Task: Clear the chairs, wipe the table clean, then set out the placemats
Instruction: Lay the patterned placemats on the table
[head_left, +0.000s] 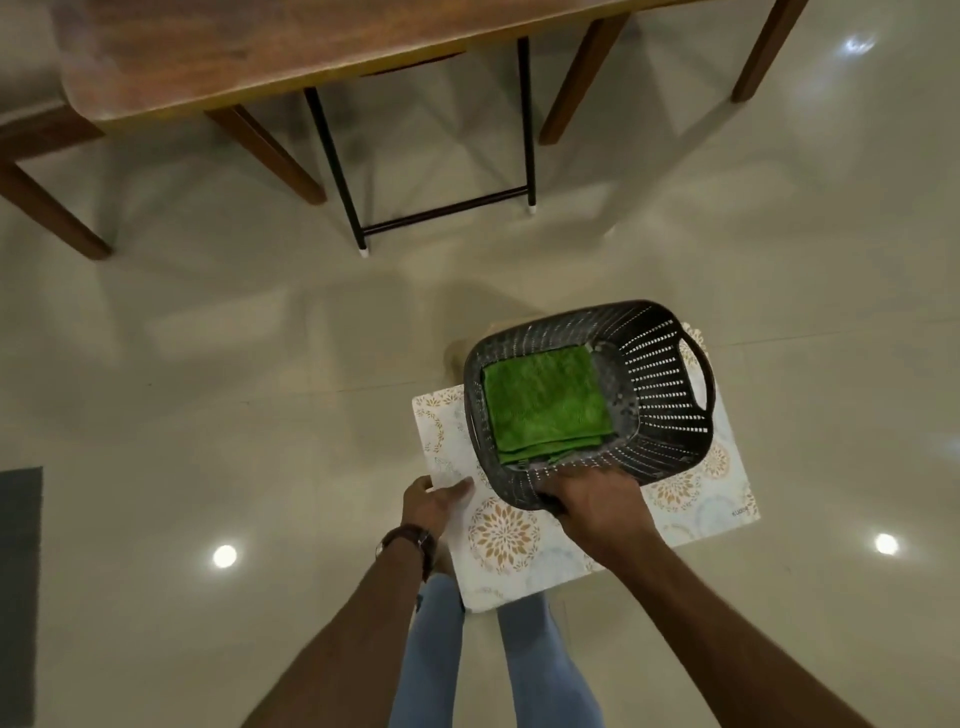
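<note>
Both hands hold placemats (519, 540) – basket (660, 415) on top

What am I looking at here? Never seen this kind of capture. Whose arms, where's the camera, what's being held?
There is no robot here. One wide-angle camera on a person's head looks down at their two bare arms and legs. The left hand, with a watch at the wrist, grips the edge of a stack of patterned placemats. The right hand grips the near rim of a dark slotted basket resting on those mats. A folded green cloth lies inside. Ahead stands a wooden table on a glossy tiled floor.
</note>
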